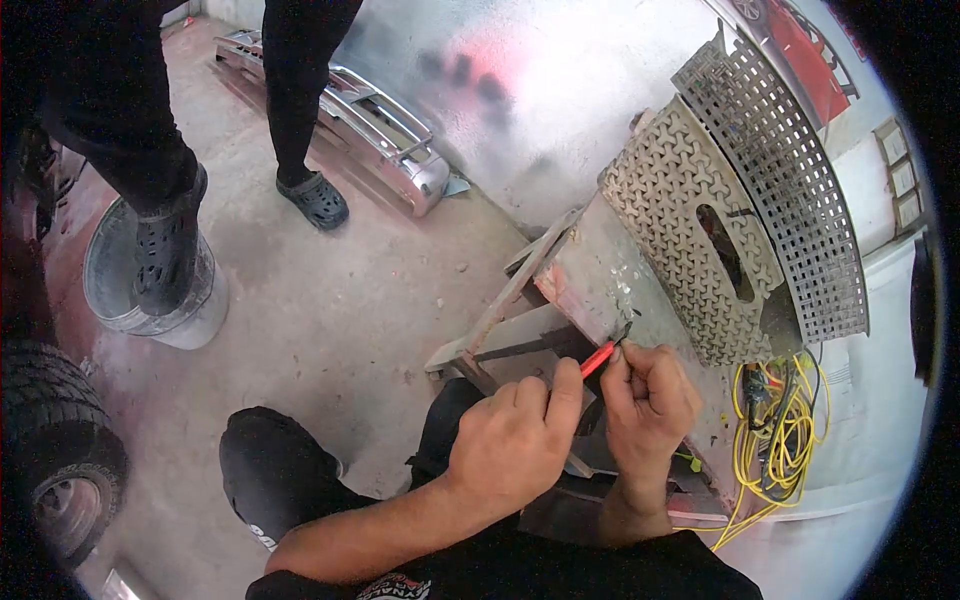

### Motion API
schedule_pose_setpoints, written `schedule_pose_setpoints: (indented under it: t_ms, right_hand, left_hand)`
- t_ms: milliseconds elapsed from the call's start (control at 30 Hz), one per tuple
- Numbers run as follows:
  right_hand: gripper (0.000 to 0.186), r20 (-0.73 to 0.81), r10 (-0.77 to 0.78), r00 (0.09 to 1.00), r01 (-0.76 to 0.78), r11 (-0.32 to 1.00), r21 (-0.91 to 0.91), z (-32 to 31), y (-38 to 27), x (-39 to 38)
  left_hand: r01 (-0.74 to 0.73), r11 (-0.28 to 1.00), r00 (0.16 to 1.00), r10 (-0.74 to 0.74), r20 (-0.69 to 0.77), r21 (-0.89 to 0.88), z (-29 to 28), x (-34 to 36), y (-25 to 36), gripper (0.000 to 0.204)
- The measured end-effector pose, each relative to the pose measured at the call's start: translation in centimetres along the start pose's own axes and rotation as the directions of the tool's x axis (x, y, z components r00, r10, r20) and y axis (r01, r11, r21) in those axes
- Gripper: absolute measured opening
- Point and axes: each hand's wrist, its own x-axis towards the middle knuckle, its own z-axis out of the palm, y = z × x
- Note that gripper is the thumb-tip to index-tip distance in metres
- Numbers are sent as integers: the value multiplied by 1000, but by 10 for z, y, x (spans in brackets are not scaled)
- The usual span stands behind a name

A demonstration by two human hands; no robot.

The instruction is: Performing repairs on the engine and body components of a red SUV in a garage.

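Observation:
My left hand (508,438) is closed around a slim red-handled tool (598,357), its red part angled up toward the right. My right hand (648,410) is closed at the tool's upper end, thumb and fingertips by its small dark tip; exactly what it pinches is too small to make out. Both hands are over a worn, paint-spattered stand (580,275). Just beyond them lie two perforated panels, a pale one with a long oval opening (655,170) and a darker grey one (810,230).
Another person's legs (300,110) are at upper left, one clog on a bucket (205,320). A chrome bumper (420,180) lies along the wall. A large tyre (55,410) is at left; coiled yellow cable (775,450) lies at right. My knee (270,450) is below the stand's left side.

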Motion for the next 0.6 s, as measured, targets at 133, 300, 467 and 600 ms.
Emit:
schedule_pose_setpoints:
  t_ms: [133, 300, 467, 600]
  right_hand:
    - [18, 14, -17, 1000, 17, 1000, -21, 0, -1, 2]
    - [18, 37, -18, 999, 18, 1000, 8, 0, -2, 5]
    - [17, 46, -5, 999, 5, 1000, -4, -2, -4, 3]
    - [17, 29, 8, 1000, -8, 1000, -14, 0, -3, 4]
  left_hand:
    - [32, 999, 999, -32, 30, 5, -1, -3, 1, 55]
    - [45, 998, 998, -44, 35, -33, 1, -3, -2, 53]
    - [71, 993, 997, -69, 26, -92, 3, -6, 0, 52]
    - [50, 993, 998, -53, -20, -109, 2, -5, -1, 51]
